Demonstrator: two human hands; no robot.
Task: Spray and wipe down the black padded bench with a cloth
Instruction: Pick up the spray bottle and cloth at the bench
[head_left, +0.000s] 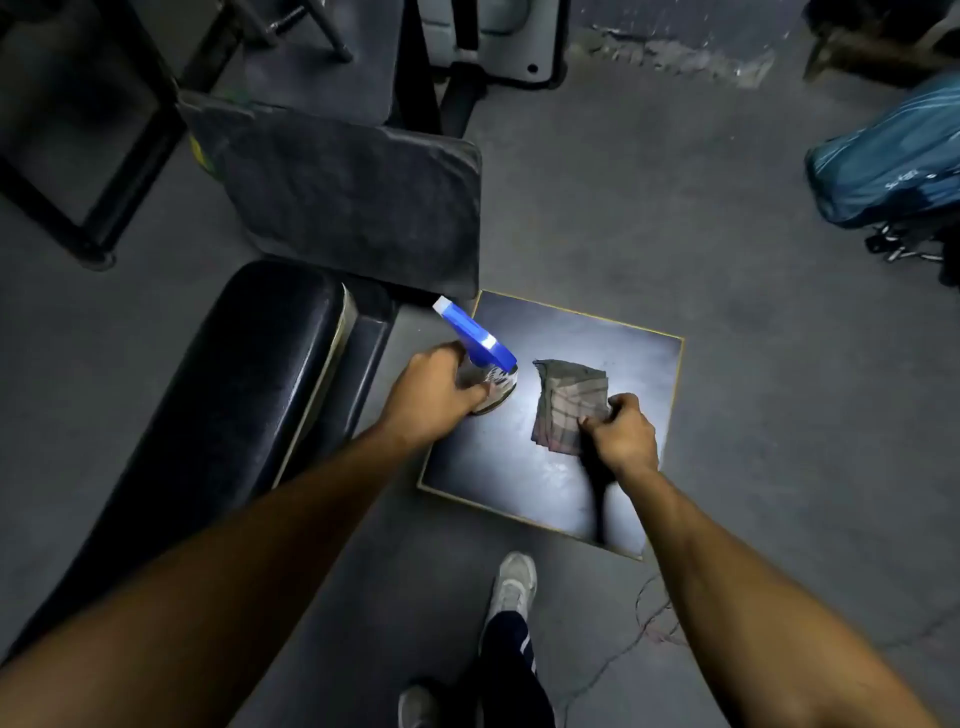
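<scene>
The black padded bench (223, 395) runs from the lower left toward the middle, with a worn, tilted back pad (353, 197) beyond it. To its right stands a small dark square table (639, 364) with a pale edge. On that table my left hand (431, 389) grips a spray bottle (480, 343) with a blue and white trigger head, standing upright. My right hand (621, 431) pinches the near corner of a folded checked cloth (569, 405) that lies flat on the table.
Black metal gym frames (119, 171) stand at the upper left and a machine base (498, 47) at the top. A blue bag (893, 161) lies on the grey floor at the right. My own shoes (511, 582) are below the table.
</scene>
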